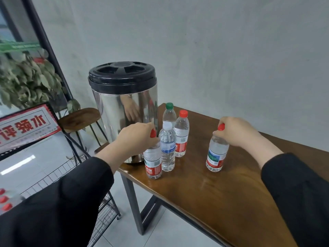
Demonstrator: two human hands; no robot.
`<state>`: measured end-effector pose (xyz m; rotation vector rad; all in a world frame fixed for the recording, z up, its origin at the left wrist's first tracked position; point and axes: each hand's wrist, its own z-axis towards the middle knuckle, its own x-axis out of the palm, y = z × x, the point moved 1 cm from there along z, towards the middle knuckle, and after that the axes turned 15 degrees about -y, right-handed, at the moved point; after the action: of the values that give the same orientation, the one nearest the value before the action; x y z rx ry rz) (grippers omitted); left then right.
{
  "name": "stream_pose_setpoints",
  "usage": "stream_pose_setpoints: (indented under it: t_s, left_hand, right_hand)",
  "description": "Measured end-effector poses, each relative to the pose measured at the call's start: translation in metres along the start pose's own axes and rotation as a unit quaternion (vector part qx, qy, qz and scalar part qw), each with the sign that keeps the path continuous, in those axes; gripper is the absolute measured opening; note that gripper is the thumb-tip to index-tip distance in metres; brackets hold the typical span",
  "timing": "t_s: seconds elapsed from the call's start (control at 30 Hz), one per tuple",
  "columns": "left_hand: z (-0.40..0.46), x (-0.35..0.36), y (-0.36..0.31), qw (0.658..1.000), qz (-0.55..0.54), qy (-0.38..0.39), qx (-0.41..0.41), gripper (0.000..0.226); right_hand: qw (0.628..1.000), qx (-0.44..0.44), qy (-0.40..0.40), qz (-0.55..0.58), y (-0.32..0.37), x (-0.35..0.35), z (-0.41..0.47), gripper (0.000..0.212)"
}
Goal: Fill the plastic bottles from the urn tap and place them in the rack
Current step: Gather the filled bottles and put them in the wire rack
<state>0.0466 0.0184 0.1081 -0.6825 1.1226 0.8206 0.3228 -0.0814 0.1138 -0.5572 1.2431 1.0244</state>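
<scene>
Gripping red caps, both hands hold clear plastic bottles on the brown wooden bench (204, 202): left hand (137, 138) on the near-left bottle (153, 163) beside the steel urn (122, 107), right hand (236, 131) on a bottle standing apart (216, 155).

On a brown wooden table (204, 196) a shiny steel urn with a black lid (122, 104) stands at the far left corner. The left hand (137, 138) grips the red cap of a clear plastic bottle with a red label (153, 163) near the urn. Just right of it stand a white-capped bottle (167, 150), a red-capped bottle (181, 136) and, farthest, a green-capped bottle (169, 114). Well apart to the right, the right hand (235, 131) holds a tilted red-capped bottle (216, 154) by its neck. A black wire rack (53, 172) stands at left.
</scene>
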Motion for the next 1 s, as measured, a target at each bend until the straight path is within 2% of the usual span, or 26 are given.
stream_pose_setpoints:
  t_s: [0.17, 0.3, 0.47, 0.7, 0.83, 1.0]
  left_hand:
    - [-0.035, -0.040, 0.003, 0.997, -0.069, -0.037, -0.017, 0.024]
    - [-0.072, -0.097, 0.025, 0.988, -0.122, -0.085, -0.042, 0.030]
    - [-0.125, -0.145, 0.078, 0.982, -0.096, -0.114, -0.114, 0.030]
    - [-0.196, -0.144, 0.186, 0.966, 0.032, -0.123, -0.223, 0.033]
    - [-0.214, -0.110, 0.260, 0.950, 0.088, -0.115, -0.277, 0.034]
    - [-0.207, -0.055, 0.358, 0.936, 0.103, -0.095, -0.322, 0.031]
  right_hand:
    - [0.995, -0.059, -0.018, 0.080, 0.031, -0.042, -0.030, 0.020]
    - [0.978, -0.154, -0.003, 0.138, 0.088, -0.088, -0.060, 0.029]
    - [0.941, -0.268, 0.033, 0.202, 0.181, -0.106, -0.096, 0.033]
    - [0.893, -0.387, 0.096, 0.207, 0.327, -0.044, -0.133, 0.030]
    - [0.885, -0.403, 0.117, 0.203, 0.410, 0.022, -0.143, 0.028]
    - [0.887, -0.408, 0.127, 0.177, 0.504, 0.108, -0.136, 0.027]
